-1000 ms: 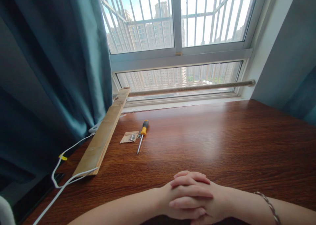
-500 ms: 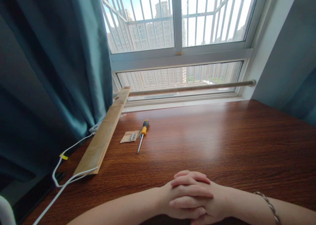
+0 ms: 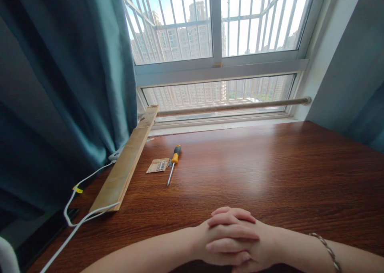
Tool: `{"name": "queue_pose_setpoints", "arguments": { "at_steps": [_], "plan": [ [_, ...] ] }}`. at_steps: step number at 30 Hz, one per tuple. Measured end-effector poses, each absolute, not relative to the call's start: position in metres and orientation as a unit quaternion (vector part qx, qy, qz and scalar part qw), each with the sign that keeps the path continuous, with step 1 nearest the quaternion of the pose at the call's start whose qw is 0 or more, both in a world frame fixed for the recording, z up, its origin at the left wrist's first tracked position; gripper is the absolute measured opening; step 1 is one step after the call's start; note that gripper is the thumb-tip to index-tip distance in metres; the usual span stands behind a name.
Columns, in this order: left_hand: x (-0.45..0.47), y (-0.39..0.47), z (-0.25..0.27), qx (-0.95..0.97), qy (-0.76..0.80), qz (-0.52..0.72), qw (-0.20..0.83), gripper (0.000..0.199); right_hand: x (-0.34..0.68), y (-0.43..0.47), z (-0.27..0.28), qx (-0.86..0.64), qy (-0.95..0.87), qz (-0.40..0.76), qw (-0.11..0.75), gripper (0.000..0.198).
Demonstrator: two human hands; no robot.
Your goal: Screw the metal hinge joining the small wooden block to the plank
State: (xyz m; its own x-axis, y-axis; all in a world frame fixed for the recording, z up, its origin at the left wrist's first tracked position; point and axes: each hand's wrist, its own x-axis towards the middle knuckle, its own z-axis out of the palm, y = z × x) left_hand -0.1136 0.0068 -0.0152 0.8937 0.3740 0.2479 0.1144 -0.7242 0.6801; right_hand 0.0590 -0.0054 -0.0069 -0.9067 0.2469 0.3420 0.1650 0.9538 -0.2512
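My left hand (image 3: 210, 241) and my right hand (image 3: 265, 241) are clasped at the table's near edge, fingers interlaced. No object shows between them, though the palms are hidden. A twisted bracelet (image 3: 327, 247) circles my right wrist. Farther off, left of centre, lies a screwdriver (image 3: 175, 157) with a black and yellow handle, its shaft pointing towards me. Beside it rest a few small screws (image 3: 169, 164), partly behind the handle. A small brown cardboard piece (image 3: 151, 168) carries a little metal part (image 3: 161, 166) whose kind I cannot make out. Neither hand touches these things.
A long wooden board (image 3: 123, 161) lies along the left side of the brown table (image 3: 228, 169). Over its near end loops a white cable (image 3: 70, 221). A blue curtain (image 3: 99, 65) hangs at the left. Behind the table is a window with a horizontal pole (image 3: 234, 106).
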Motion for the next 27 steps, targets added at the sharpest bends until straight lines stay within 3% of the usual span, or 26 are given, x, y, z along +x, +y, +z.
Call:
{"name": "queue_pose_setpoints", "arguments": {
  "at_steps": [27],
  "plan": [
    [-0.116, 0.006, -0.017, 0.902, 0.146, 0.171, 0.369, 0.046, 0.058, -0.006, -0.003, -0.105, -0.971, 0.096, 0.192, 0.060]
  ]
}}
